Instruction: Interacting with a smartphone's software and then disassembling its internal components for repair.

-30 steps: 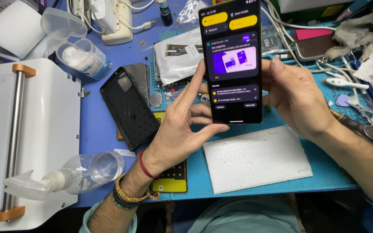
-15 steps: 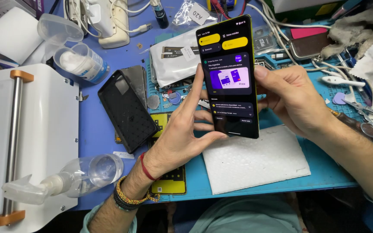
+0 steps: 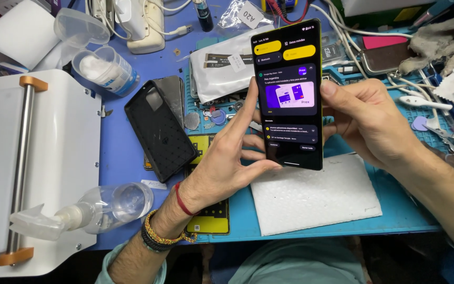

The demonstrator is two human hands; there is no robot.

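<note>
Above the surface's middle, both hands grip a lit phone [image 3: 289, 94]. Left hand [image 3: 227, 163] fingers pinch its left edge, right hand [image 3: 369, 123] fingers its right. Black case [image 3: 158, 129] lies left.

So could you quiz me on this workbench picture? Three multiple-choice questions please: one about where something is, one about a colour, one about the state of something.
1. Where does the black phone case lie?
A. On the blue mat, on the side of the left hand
B. On top of the white machine
C. In the right hand

2. What colour is the thin band nearest the left hand's wrist?
A. Green
B. Red
C. White

3. What state is the smartphone in?
A. Screen dark
B. Screen lit, held up by both hands
C. Lying face down on the white pad

Answers:
1. A, the case rests flat on the mat, apart from the fingers.
2. B, a red cord circles the wrist above the braided bracelets.
3. B, the display glows with yellow buttons while fingers grip both its edges.
</note>
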